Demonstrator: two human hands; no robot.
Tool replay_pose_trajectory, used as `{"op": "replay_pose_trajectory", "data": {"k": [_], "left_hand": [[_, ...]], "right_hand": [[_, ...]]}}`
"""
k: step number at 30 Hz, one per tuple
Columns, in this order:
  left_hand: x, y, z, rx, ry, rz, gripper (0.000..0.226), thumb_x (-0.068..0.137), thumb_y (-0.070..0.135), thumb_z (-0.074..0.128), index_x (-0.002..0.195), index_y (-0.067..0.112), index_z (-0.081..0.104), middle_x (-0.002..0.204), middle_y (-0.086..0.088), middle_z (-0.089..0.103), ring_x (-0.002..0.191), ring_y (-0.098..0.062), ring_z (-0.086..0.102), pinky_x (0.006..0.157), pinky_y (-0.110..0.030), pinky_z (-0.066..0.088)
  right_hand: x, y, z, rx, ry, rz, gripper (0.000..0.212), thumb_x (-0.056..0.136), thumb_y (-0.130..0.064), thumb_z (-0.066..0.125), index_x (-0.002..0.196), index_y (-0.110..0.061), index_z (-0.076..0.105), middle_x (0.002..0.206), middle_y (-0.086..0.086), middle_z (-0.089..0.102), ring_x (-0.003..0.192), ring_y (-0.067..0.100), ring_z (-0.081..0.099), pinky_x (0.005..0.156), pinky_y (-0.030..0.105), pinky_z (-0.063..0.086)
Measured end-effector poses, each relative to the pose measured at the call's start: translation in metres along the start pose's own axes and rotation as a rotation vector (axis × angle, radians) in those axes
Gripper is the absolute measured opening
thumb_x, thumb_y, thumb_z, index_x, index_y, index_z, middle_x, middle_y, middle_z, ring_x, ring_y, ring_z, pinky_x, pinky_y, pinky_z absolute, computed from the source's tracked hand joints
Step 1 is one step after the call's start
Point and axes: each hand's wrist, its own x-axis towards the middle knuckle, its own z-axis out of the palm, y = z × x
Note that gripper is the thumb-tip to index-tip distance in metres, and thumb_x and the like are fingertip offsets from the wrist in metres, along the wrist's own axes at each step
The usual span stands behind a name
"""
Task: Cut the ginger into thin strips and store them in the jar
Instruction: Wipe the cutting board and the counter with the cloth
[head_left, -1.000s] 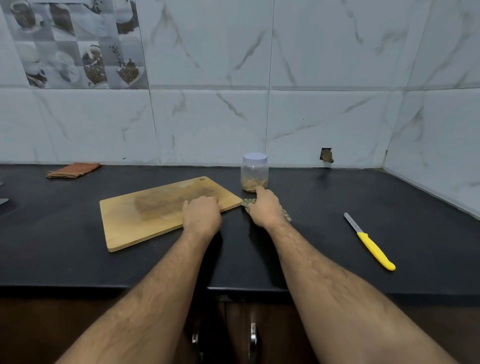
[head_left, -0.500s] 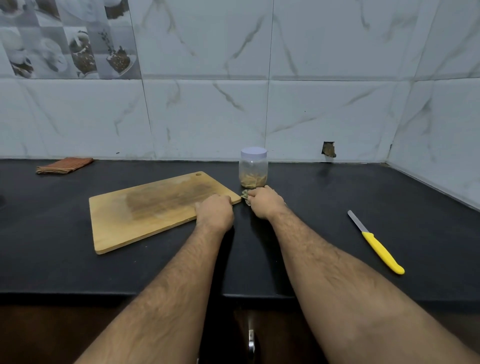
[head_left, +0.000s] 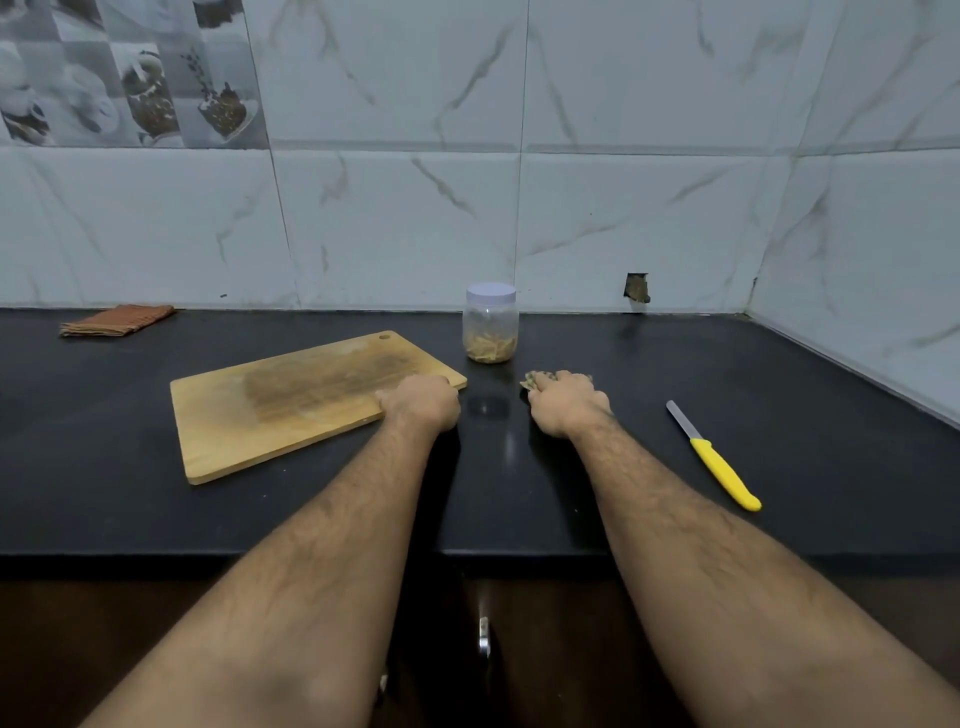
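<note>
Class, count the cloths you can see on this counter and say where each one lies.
2. A folded brown cloth lies at the counter's far left by the wall; a greenish cloth sits under the right hand, mostly hidden, in front of the jar.

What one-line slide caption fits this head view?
Ginger strips in the lidded jar; right hand grips a cloth, left hand rests on the cutting board.
</note>
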Motion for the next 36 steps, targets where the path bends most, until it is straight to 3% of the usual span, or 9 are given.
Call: {"op": "replay_pose_trajectory", "data": {"k": [4, 8, 12, 15, 18, 21, 24, 28, 36], "left_hand": [[-0.007, 0.0, -0.008, -0.045, -0.118, 0.007, 0.038, 0.099, 0.037, 0.037, 0.129, 0.025, 0.058, 0.137, -0.001, 0.054, 0.131, -0.026, 0.043, 0.109, -0.057, 0.025], [-0.017, 0.001, -0.005, -0.089, 0.018, 0.088, 0.034, 0.101, 0.035, 0.037, 0.125, 0.022, 0.059, 0.129, -0.006, 0.06, 0.125, -0.027, 0.048, 0.107, -0.043, 0.032], [-0.027, 0.011, -0.005, -0.055, 0.105, 0.177, 0.03, 0.102, 0.029, 0.036, 0.116, 0.018, 0.06, 0.123, -0.007, 0.063, 0.118, -0.028, 0.054, 0.1, -0.04, 0.036], [-0.03, 0.016, -0.008, -0.057, 0.122, 0.212, 0.029, 0.103, 0.026, 0.036, 0.117, 0.015, 0.059, 0.123, -0.009, 0.063, 0.117, -0.028, 0.055, 0.103, -0.041, 0.039], [-0.022, 0.015, -0.009, -0.059, 0.123, 0.219, 0.031, 0.103, 0.025, 0.035, 0.121, 0.015, 0.058, 0.125, -0.007, 0.062, 0.118, -0.026, 0.055, 0.104, -0.04, 0.038], [-0.008, 0.009, -0.009, -0.06, 0.117, 0.222, 0.031, 0.103, 0.023, 0.035, 0.122, 0.013, 0.058, 0.125, -0.008, 0.062, 0.116, -0.027, 0.056, 0.097, -0.037, 0.041], [0.009, 0.012, -0.007, -0.088, 0.11, 0.253, 0.023, 0.101, 0.02, 0.037, 0.105, 0.012, 0.058, 0.117, -0.011, 0.064, 0.108, -0.029, 0.058, 0.089, -0.036, 0.045], [0.026, 0.024, -0.003, -0.103, 0.093, 0.277, 0.03, 0.102, 0.023, 0.037, 0.115, 0.008, 0.06, 0.122, -0.011, 0.062, 0.113, -0.03, 0.057, 0.094, -0.038, 0.046], [0.043, 0.024, 0.003, -0.103, -0.011, 0.179, 0.038, 0.105, 0.028, 0.035, 0.125, 0.005, 0.056, 0.13, -0.016, 0.057, 0.12, -0.033, 0.054, 0.095, -0.034, 0.042]], "right_hand": [[-0.026, 0.008, -0.007, 0.013, -0.02, 0.008, 0.048, 0.102, -0.027, 0.036, 0.15, -0.03, 0.037, 0.152, 0.006, 0.038, 0.137, 0.032, 0.034, 0.107, 0.046, 0.034], [-0.054, 0.009, -0.004, 0.068, 0.141, 0.043, 0.044, 0.095, -0.013, 0.044, 0.135, -0.026, 0.058, 0.131, 0.007, 0.056, 0.121, 0.03, 0.045, 0.099, 0.039, 0.04], [-0.055, -0.01, -0.005, 0.174, 0.227, -0.008, 0.032, 0.092, -0.016, 0.053, 0.12, -0.022, 0.067, 0.118, 0.006, 0.066, 0.113, 0.03, 0.054, 0.093, 0.036, 0.049], [-0.045, -0.031, 0.009, 0.132, 0.105, -0.23, 0.032, 0.099, -0.022, 0.047, 0.125, -0.019, 0.065, 0.127, 0.011, 0.06, 0.123, 0.032, 0.05, 0.107, 0.039, 0.039], [-0.019, -0.033, 0.018, 0.04, -0.012, -0.284, 0.034, 0.104, -0.024, 0.036, 0.126, -0.017, 0.061, 0.126, 0.01, 0.058, 0.126, 0.029, 0.046, 0.114, 0.041, 0.027], [0.004, -0.029, 0.015, 0.031, -0.019, -0.276, 0.037, 0.105, -0.024, 0.034, 0.134, -0.019, 0.056, 0.129, 0.009, 0.056, 0.126, 0.027, 0.044, 0.113, 0.039, 0.029], [0.024, -0.029, 0.015, 0.021, 0.029, -0.282, 0.036, 0.105, -0.024, 0.037, 0.134, -0.02, 0.057, 0.131, 0.008, 0.056, 0.127, 0.028, 0.044, 0.108, 0.038, 0.035], [0.045, -0.024, 0.014, 0.07, 0.071, -0.265, 0.032, 0.102, -0.025, 0.045, 0.128, -0.023, 0.063, 0.128, 0.004, 0.061, 0.118, 0.025, 0.054, 0.097, 0.038, 0.048], [0.069, 0.009, -0.001, 0.084, 0.068, -0.124, 0.04, 0.103, -0.028, 0.042, 0.141, -0.028, 0.054, 0.141, 0.006, 0.055, 0.125, 0.029, 0.052, 0.104, 0.039, 0.045]]}}
